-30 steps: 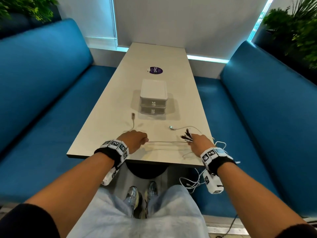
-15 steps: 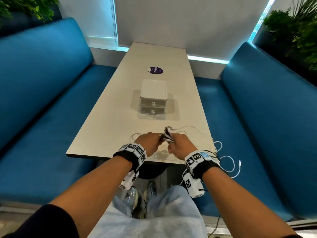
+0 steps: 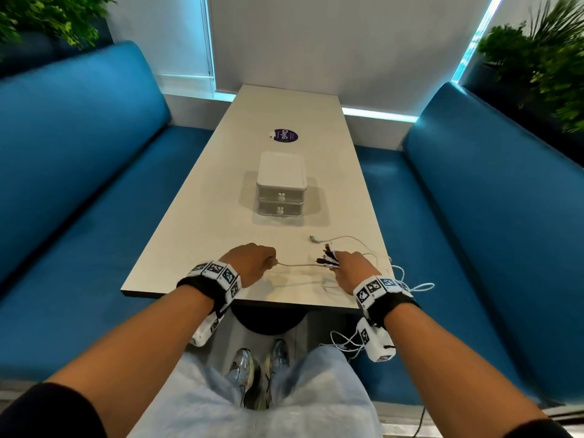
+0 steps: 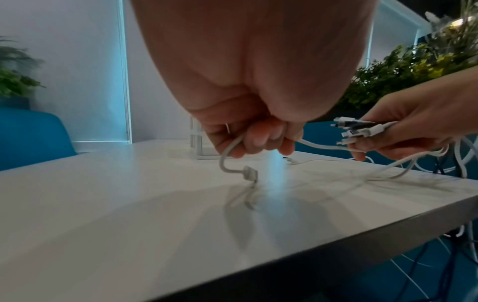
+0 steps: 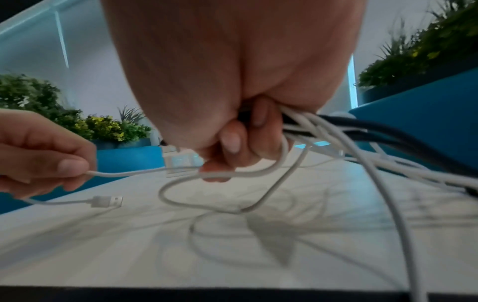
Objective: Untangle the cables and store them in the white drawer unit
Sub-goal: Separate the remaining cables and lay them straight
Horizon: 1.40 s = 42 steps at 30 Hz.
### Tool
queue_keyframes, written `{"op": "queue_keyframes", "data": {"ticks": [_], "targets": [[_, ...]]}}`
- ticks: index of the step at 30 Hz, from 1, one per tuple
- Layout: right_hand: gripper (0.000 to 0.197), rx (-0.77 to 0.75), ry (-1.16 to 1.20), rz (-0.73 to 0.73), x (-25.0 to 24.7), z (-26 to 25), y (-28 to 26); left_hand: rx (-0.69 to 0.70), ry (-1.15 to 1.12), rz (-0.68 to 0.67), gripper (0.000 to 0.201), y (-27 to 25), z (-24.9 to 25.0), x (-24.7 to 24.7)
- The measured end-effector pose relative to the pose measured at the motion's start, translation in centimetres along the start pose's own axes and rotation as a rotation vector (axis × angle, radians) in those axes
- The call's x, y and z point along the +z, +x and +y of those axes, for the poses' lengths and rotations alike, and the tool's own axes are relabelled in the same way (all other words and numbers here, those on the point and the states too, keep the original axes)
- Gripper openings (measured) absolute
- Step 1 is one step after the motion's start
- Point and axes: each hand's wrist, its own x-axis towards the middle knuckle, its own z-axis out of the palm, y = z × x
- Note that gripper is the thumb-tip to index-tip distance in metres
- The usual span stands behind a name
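Note:
My right hand (image 3: 349, 269) grips a bundle of white and black cables (image 5: 323, 130) near the table's front right; several plug ends (image 3: 327, 260) stick out of the fist to the left. My left hand (image 3: 252, 263) pinches one white cable (image 3: 297, 264) stretched between the two hands. That cable's USB plug (image 4: 250, 173) hangs from my left fingers (image 4: 261, 139) just above the table. Another white cable end (image 3: 313, 238) lies loose on the table beyond the hands. The white drawer unit (image 3: 282, 184) stands mid-table with both drawers closed.
Cable loops (image 3: 410, 286) hang over the table's right front edge (image 3: 240, 300) toward the blue bench (image 3: 467, 248). A purple sticker (image 3: 284, 135) lies behind the drawer unit. Blue benches flank the table on both sides, with plants behind them.
My hands, which met at the bundle half a second ago, have drawn apart. The left hand has pulled one white cable out to the left, and the right hand has shifted right.

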Motion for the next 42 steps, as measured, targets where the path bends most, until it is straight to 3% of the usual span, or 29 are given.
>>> {"op": "queue_keyframes", "data": {"ticks": [5,10,13,18,23,26,31,34,37,42], "targets": [[0.032,-0.060,0.169,0.096,0.4,-1.6,-0.4,-0.007,0.051,0.059,0.028,0.7,2.9,1.1],[0.023,-0.235,0.250,-0.016,1.0,-3.1,-1.2,-0.016,-0.098,0.109,0.016,1.6,4.9,1.8],[0.025,-0.219,0.267,-0.006,1.1,-2.8,-0.9,0.009,-0.176,0.101,0.017,1.5,4.6,1.9],[0.043,-0.204,0.107,0.026,1.5,-1.9,-0.4,0.080,-0.157,0.054,0.022,1.3,3.0,1.5],[0.034,-0.109,0.048,0.060,1.5,-0.3,0.0,0.018,0.036,0.049,0.024,1.1,0.9,1.1],[0.029,-0.039,0.037,0.085,1.3,1.0,0.2,-0.020,0.003,0.034,0.023,0.9,-0.5,1.3],[0.027,0.020,0.079,0.113,1.6,0.4,-0.1,-0.035,0.021,0.025,0.027,0.6,1.6,1.8],[0.031,-0.049,0.111,0.147,1.7,-0.7,-0.4,-0.038,0.031,0.043,0.028,0.9,2.9,2.3],[0.032,-0.203,0.140,0.050,2.1,-2.3,-0.9,-0.016,-0.076,0.070,0.024,1.3,4.3,2.1],[0.033,-0.156,0.070,0.020,2.4,-1.9,-0.4,0.040,-0.280,0.116,0.015,1.6,3.5,2.2]]}}
